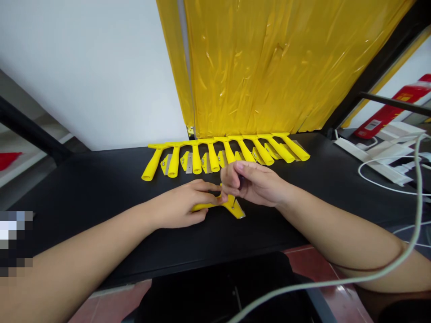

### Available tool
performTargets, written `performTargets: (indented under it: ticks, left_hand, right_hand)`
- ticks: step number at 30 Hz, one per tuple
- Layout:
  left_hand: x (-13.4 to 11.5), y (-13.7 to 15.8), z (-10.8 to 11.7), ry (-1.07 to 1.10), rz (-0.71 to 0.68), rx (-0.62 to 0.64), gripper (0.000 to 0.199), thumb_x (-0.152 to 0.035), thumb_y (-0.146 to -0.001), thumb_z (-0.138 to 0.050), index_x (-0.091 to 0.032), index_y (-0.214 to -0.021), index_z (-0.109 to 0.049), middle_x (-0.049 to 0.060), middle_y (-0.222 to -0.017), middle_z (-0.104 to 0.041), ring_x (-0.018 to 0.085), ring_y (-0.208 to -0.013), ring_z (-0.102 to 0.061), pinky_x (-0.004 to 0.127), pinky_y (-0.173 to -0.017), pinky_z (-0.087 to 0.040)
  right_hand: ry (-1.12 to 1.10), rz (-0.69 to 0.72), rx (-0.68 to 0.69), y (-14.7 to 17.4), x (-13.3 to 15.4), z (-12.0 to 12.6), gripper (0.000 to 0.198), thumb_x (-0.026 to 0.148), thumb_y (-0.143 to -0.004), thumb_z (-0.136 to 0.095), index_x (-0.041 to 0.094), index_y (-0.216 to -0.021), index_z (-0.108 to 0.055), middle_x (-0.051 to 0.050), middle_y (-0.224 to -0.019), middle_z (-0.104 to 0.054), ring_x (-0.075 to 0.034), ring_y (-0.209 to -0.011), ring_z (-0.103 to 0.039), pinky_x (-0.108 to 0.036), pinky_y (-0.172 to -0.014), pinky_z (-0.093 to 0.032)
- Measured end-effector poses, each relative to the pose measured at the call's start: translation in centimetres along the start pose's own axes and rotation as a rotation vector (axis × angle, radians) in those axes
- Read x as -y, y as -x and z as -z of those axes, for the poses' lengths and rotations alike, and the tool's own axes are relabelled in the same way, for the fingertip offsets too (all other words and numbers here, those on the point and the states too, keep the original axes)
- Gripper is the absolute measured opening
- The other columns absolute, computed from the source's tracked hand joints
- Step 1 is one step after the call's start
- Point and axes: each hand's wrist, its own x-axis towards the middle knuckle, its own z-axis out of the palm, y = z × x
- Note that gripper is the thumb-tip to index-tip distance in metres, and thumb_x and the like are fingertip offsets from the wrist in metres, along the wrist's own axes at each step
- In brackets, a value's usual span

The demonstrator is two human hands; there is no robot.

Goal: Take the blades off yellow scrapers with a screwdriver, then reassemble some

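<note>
A yellow scraper (236, 211) lies on the black tabletop, its handle pointing left and its wide head to the right. My left hand (183, 204) is closed around the handle and presses it down, fingertips near the head. Above the head, my right hand (259, 183) is closed on a small screwdriver (241, 180) with a dark handle, mostly hidden by the fingers. Its thin shaft points down at a screw on the scraper's head. Just beyond both hands, several similar yellow scrapers (173, 161) lie side by side, with small yellow pieces and metal blades between them.
Behind the black table (111, 179) stand a white panel (101, 67) and a sheet of yellow plastic (262, 67). At the right are a white power strip (373, 157), cables and a red package (393, 107). A pale cable (319, 283) hangs across my right forearm.
</note>
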Motion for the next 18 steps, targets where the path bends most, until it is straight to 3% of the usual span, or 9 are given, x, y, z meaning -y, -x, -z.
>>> performTargets:
  ticks: [2, 4, 9, 13, 16, 18]
  left_hand:
    - [0.00, -0.02, 0.01, -0.008, 0.009, 0.015, 0.063, 0.001, -0.082, -0.061, -0.028, -0.137, -0.070, 0.009, -0.150, -0.061, 0.028, -0.134, -0.061, 0.046, -0.115, -0.051]
    - [0.06, -0.01, -0.02, -0.017, 0.014, 0.023, 0.062, 0.000, -0.083, -0.061, -0.028, -0.138, -0.069, 0.009, -0.151, -0.060, 0.029, -0.135, -0.060, 0.047, -0.116, -0.050]
    - [0.21, 0.07, -0.17, -0.010, -0.005, 0.007, 0.062, -0.001, -0.084, -0.061, -0.027, -0.139, -0.068, 0.009, -0.149, -0.061, 0.027, -0.133, -0.060, 0.044, -0.115, -0.050]
    - [-0.10, -0.05, 0.03, 0.000, 0.010, 0.021, 0.054, 0.000, -0.083, -0.061, -0.026, -0.130, -0.072, 0.008, -0.144, -0.063, 0.026, -0.127, -0.062, 0.043, -0.113, -0.051]
    - [-0.32, -0.17, 0.21, 0.007, 0.024, 0.024, 0.054, 0.001, -0.082, -0.061, -0.025, -0.128, -0.072, 0.008, -0.143, -0.063, 0.026, -0.124, -0.063, 0.043, -0.111, -0.052]
    - [-0.29, -0.17, 0.22, 0.007, 0.019, 0.022, 0.059, 0.001, -0.082, -0.061, -0.028, -0.133, -0.071, 0.007, -0.144, -0.063, 0.026, -0.126, -0.063, 0.043, -0.112, -0.052]
  right_hand:
    - [-0.037, -0.022, 0.023, 0.05, 0.01, -0.07, 0.038, 0.049, -0.108, -0.052, 0.019, -0.088, -0.063, 0.009, -0.058, -0.037, -0.009, -0.050, -0.033, -0.030, -0.066, -0.049]
    - [-0.054, -0.019, 0.005, 0.10, -0.04, -0.20, 0.035, 0.054, -0.108, -0.051, 0.022, -0.097, -0.061, 0.012, -0.056, -0.030, -0.009, -0.049, -0.024, -0.027, -0.061, -0.044]
    - [-0.048, 0.009, -0.042, 0.09, -0.42, -0.19, 0.032, 0.041, -0.096, -0.076, 0.024, -0.088, -0.050, 0.007, -0.076, -0.045, -0.010, -0.065, -0.043, -0.029, -0.072, -0.050]
    - [0.005, 0.000, 0.038, 0.10, -0.74, 0.23, 0.028, 0.042, -0.096, -0.076, 0.020, -0.086, -0.062, 0.001, -0.090, -0.053, -0.012, -0.076, -0.053, -0.036, -0.082, -0.056]
    - [0.066, -0.040, 0.084, 0.10, -0.81, 0.39, 0.042, 0.053, -0.104, -0.059, 0.017, -0.085, -0.069, 0.001, -0.076, -0.052, -0.014, -0.074, -0.057, -0.035, -0.082, -0.053]
    - [0.055, -0.055, 0.074, 0.10, -0.79, 0.34, 0.048, 0.059, -0.106, -0.050, 0.018, -0.090, -0.069, 0.006, -0.061, -0.042, -0.013, -0.060, -0.047, -0.034, -0.076, -0.050]
